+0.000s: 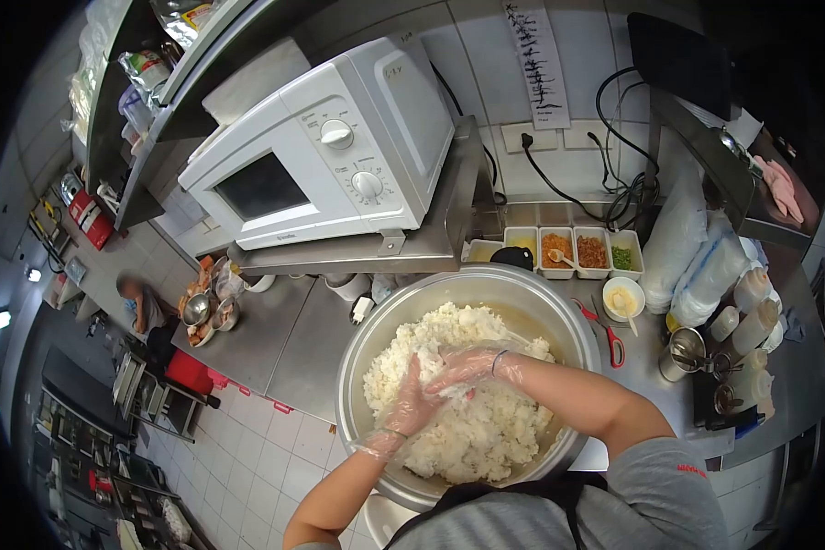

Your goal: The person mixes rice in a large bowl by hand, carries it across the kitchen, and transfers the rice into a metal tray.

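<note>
A large metal bowl (pixel 577 321) full of cooked white rice (pixel 486 431) stands on the counter in front of me. Both my hands wear clear plastic gloves and meet over the rice. My left hand (pixel 411 403) is cupped with its fingers pointing away from me. Across it from the right comes my right hand (pixel 467 368), its fingers curved in. The two palms press toward each other around a clump of rice, partly hidden by the fingers. Some grains stick to the gloves.
A white microwave (pixel 339 147) sits on a metal shelf beyond the bowl. Small containers of toppings (pixel 591 252) line the back. Red-handled scissors (pixel 614 348), a white bowl (pixel 623 298), a metal cup (pixel 682 354) and bottles (pixel 752 325) stand right. A person (pixel 147 312) is far left.
</note>
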